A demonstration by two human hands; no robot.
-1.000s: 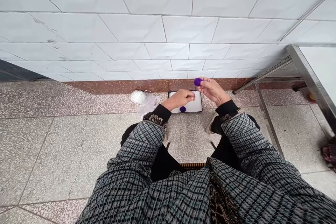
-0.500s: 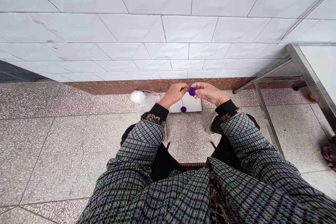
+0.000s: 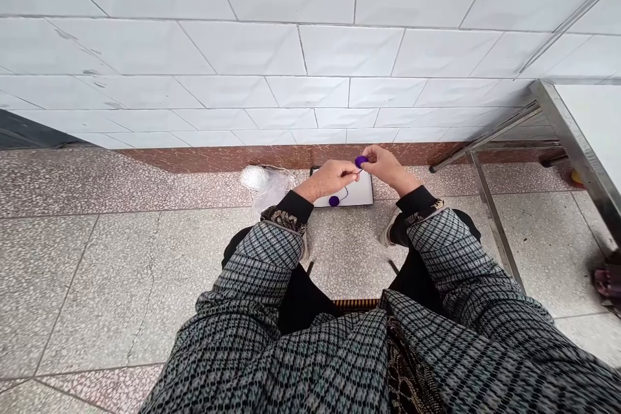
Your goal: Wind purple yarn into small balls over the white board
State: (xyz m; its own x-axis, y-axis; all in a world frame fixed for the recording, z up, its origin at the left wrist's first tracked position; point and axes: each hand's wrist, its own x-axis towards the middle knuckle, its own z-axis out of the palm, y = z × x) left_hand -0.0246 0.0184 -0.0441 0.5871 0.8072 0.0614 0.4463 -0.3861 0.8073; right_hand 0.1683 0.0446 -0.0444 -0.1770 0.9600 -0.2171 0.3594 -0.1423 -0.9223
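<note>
My right hand pinches a small round purple yarn piece between thumb and fingertips. Close on its left, my left hand is closed, its fingertips almost touching the piece. A thin dark strand shows at those fingertips; whatever else they grip is too small to make out. Below the hands, a small purple yarn ball lies near the front edge of a white, dark-rimmed tray. From the ball a curled purple strand runs up toward the hands.
A white yarn ball rests with a clear plastic bag left of the tray. The white tiled wall rises just beyond. At the right stands a metal-framed table, its legs on the speckled floor.
The purple piece has shifted slightly up and right with my right hand. My left hand has moved right and turned over. The strand to the ball has gone from straight to slack and curled.
</note>
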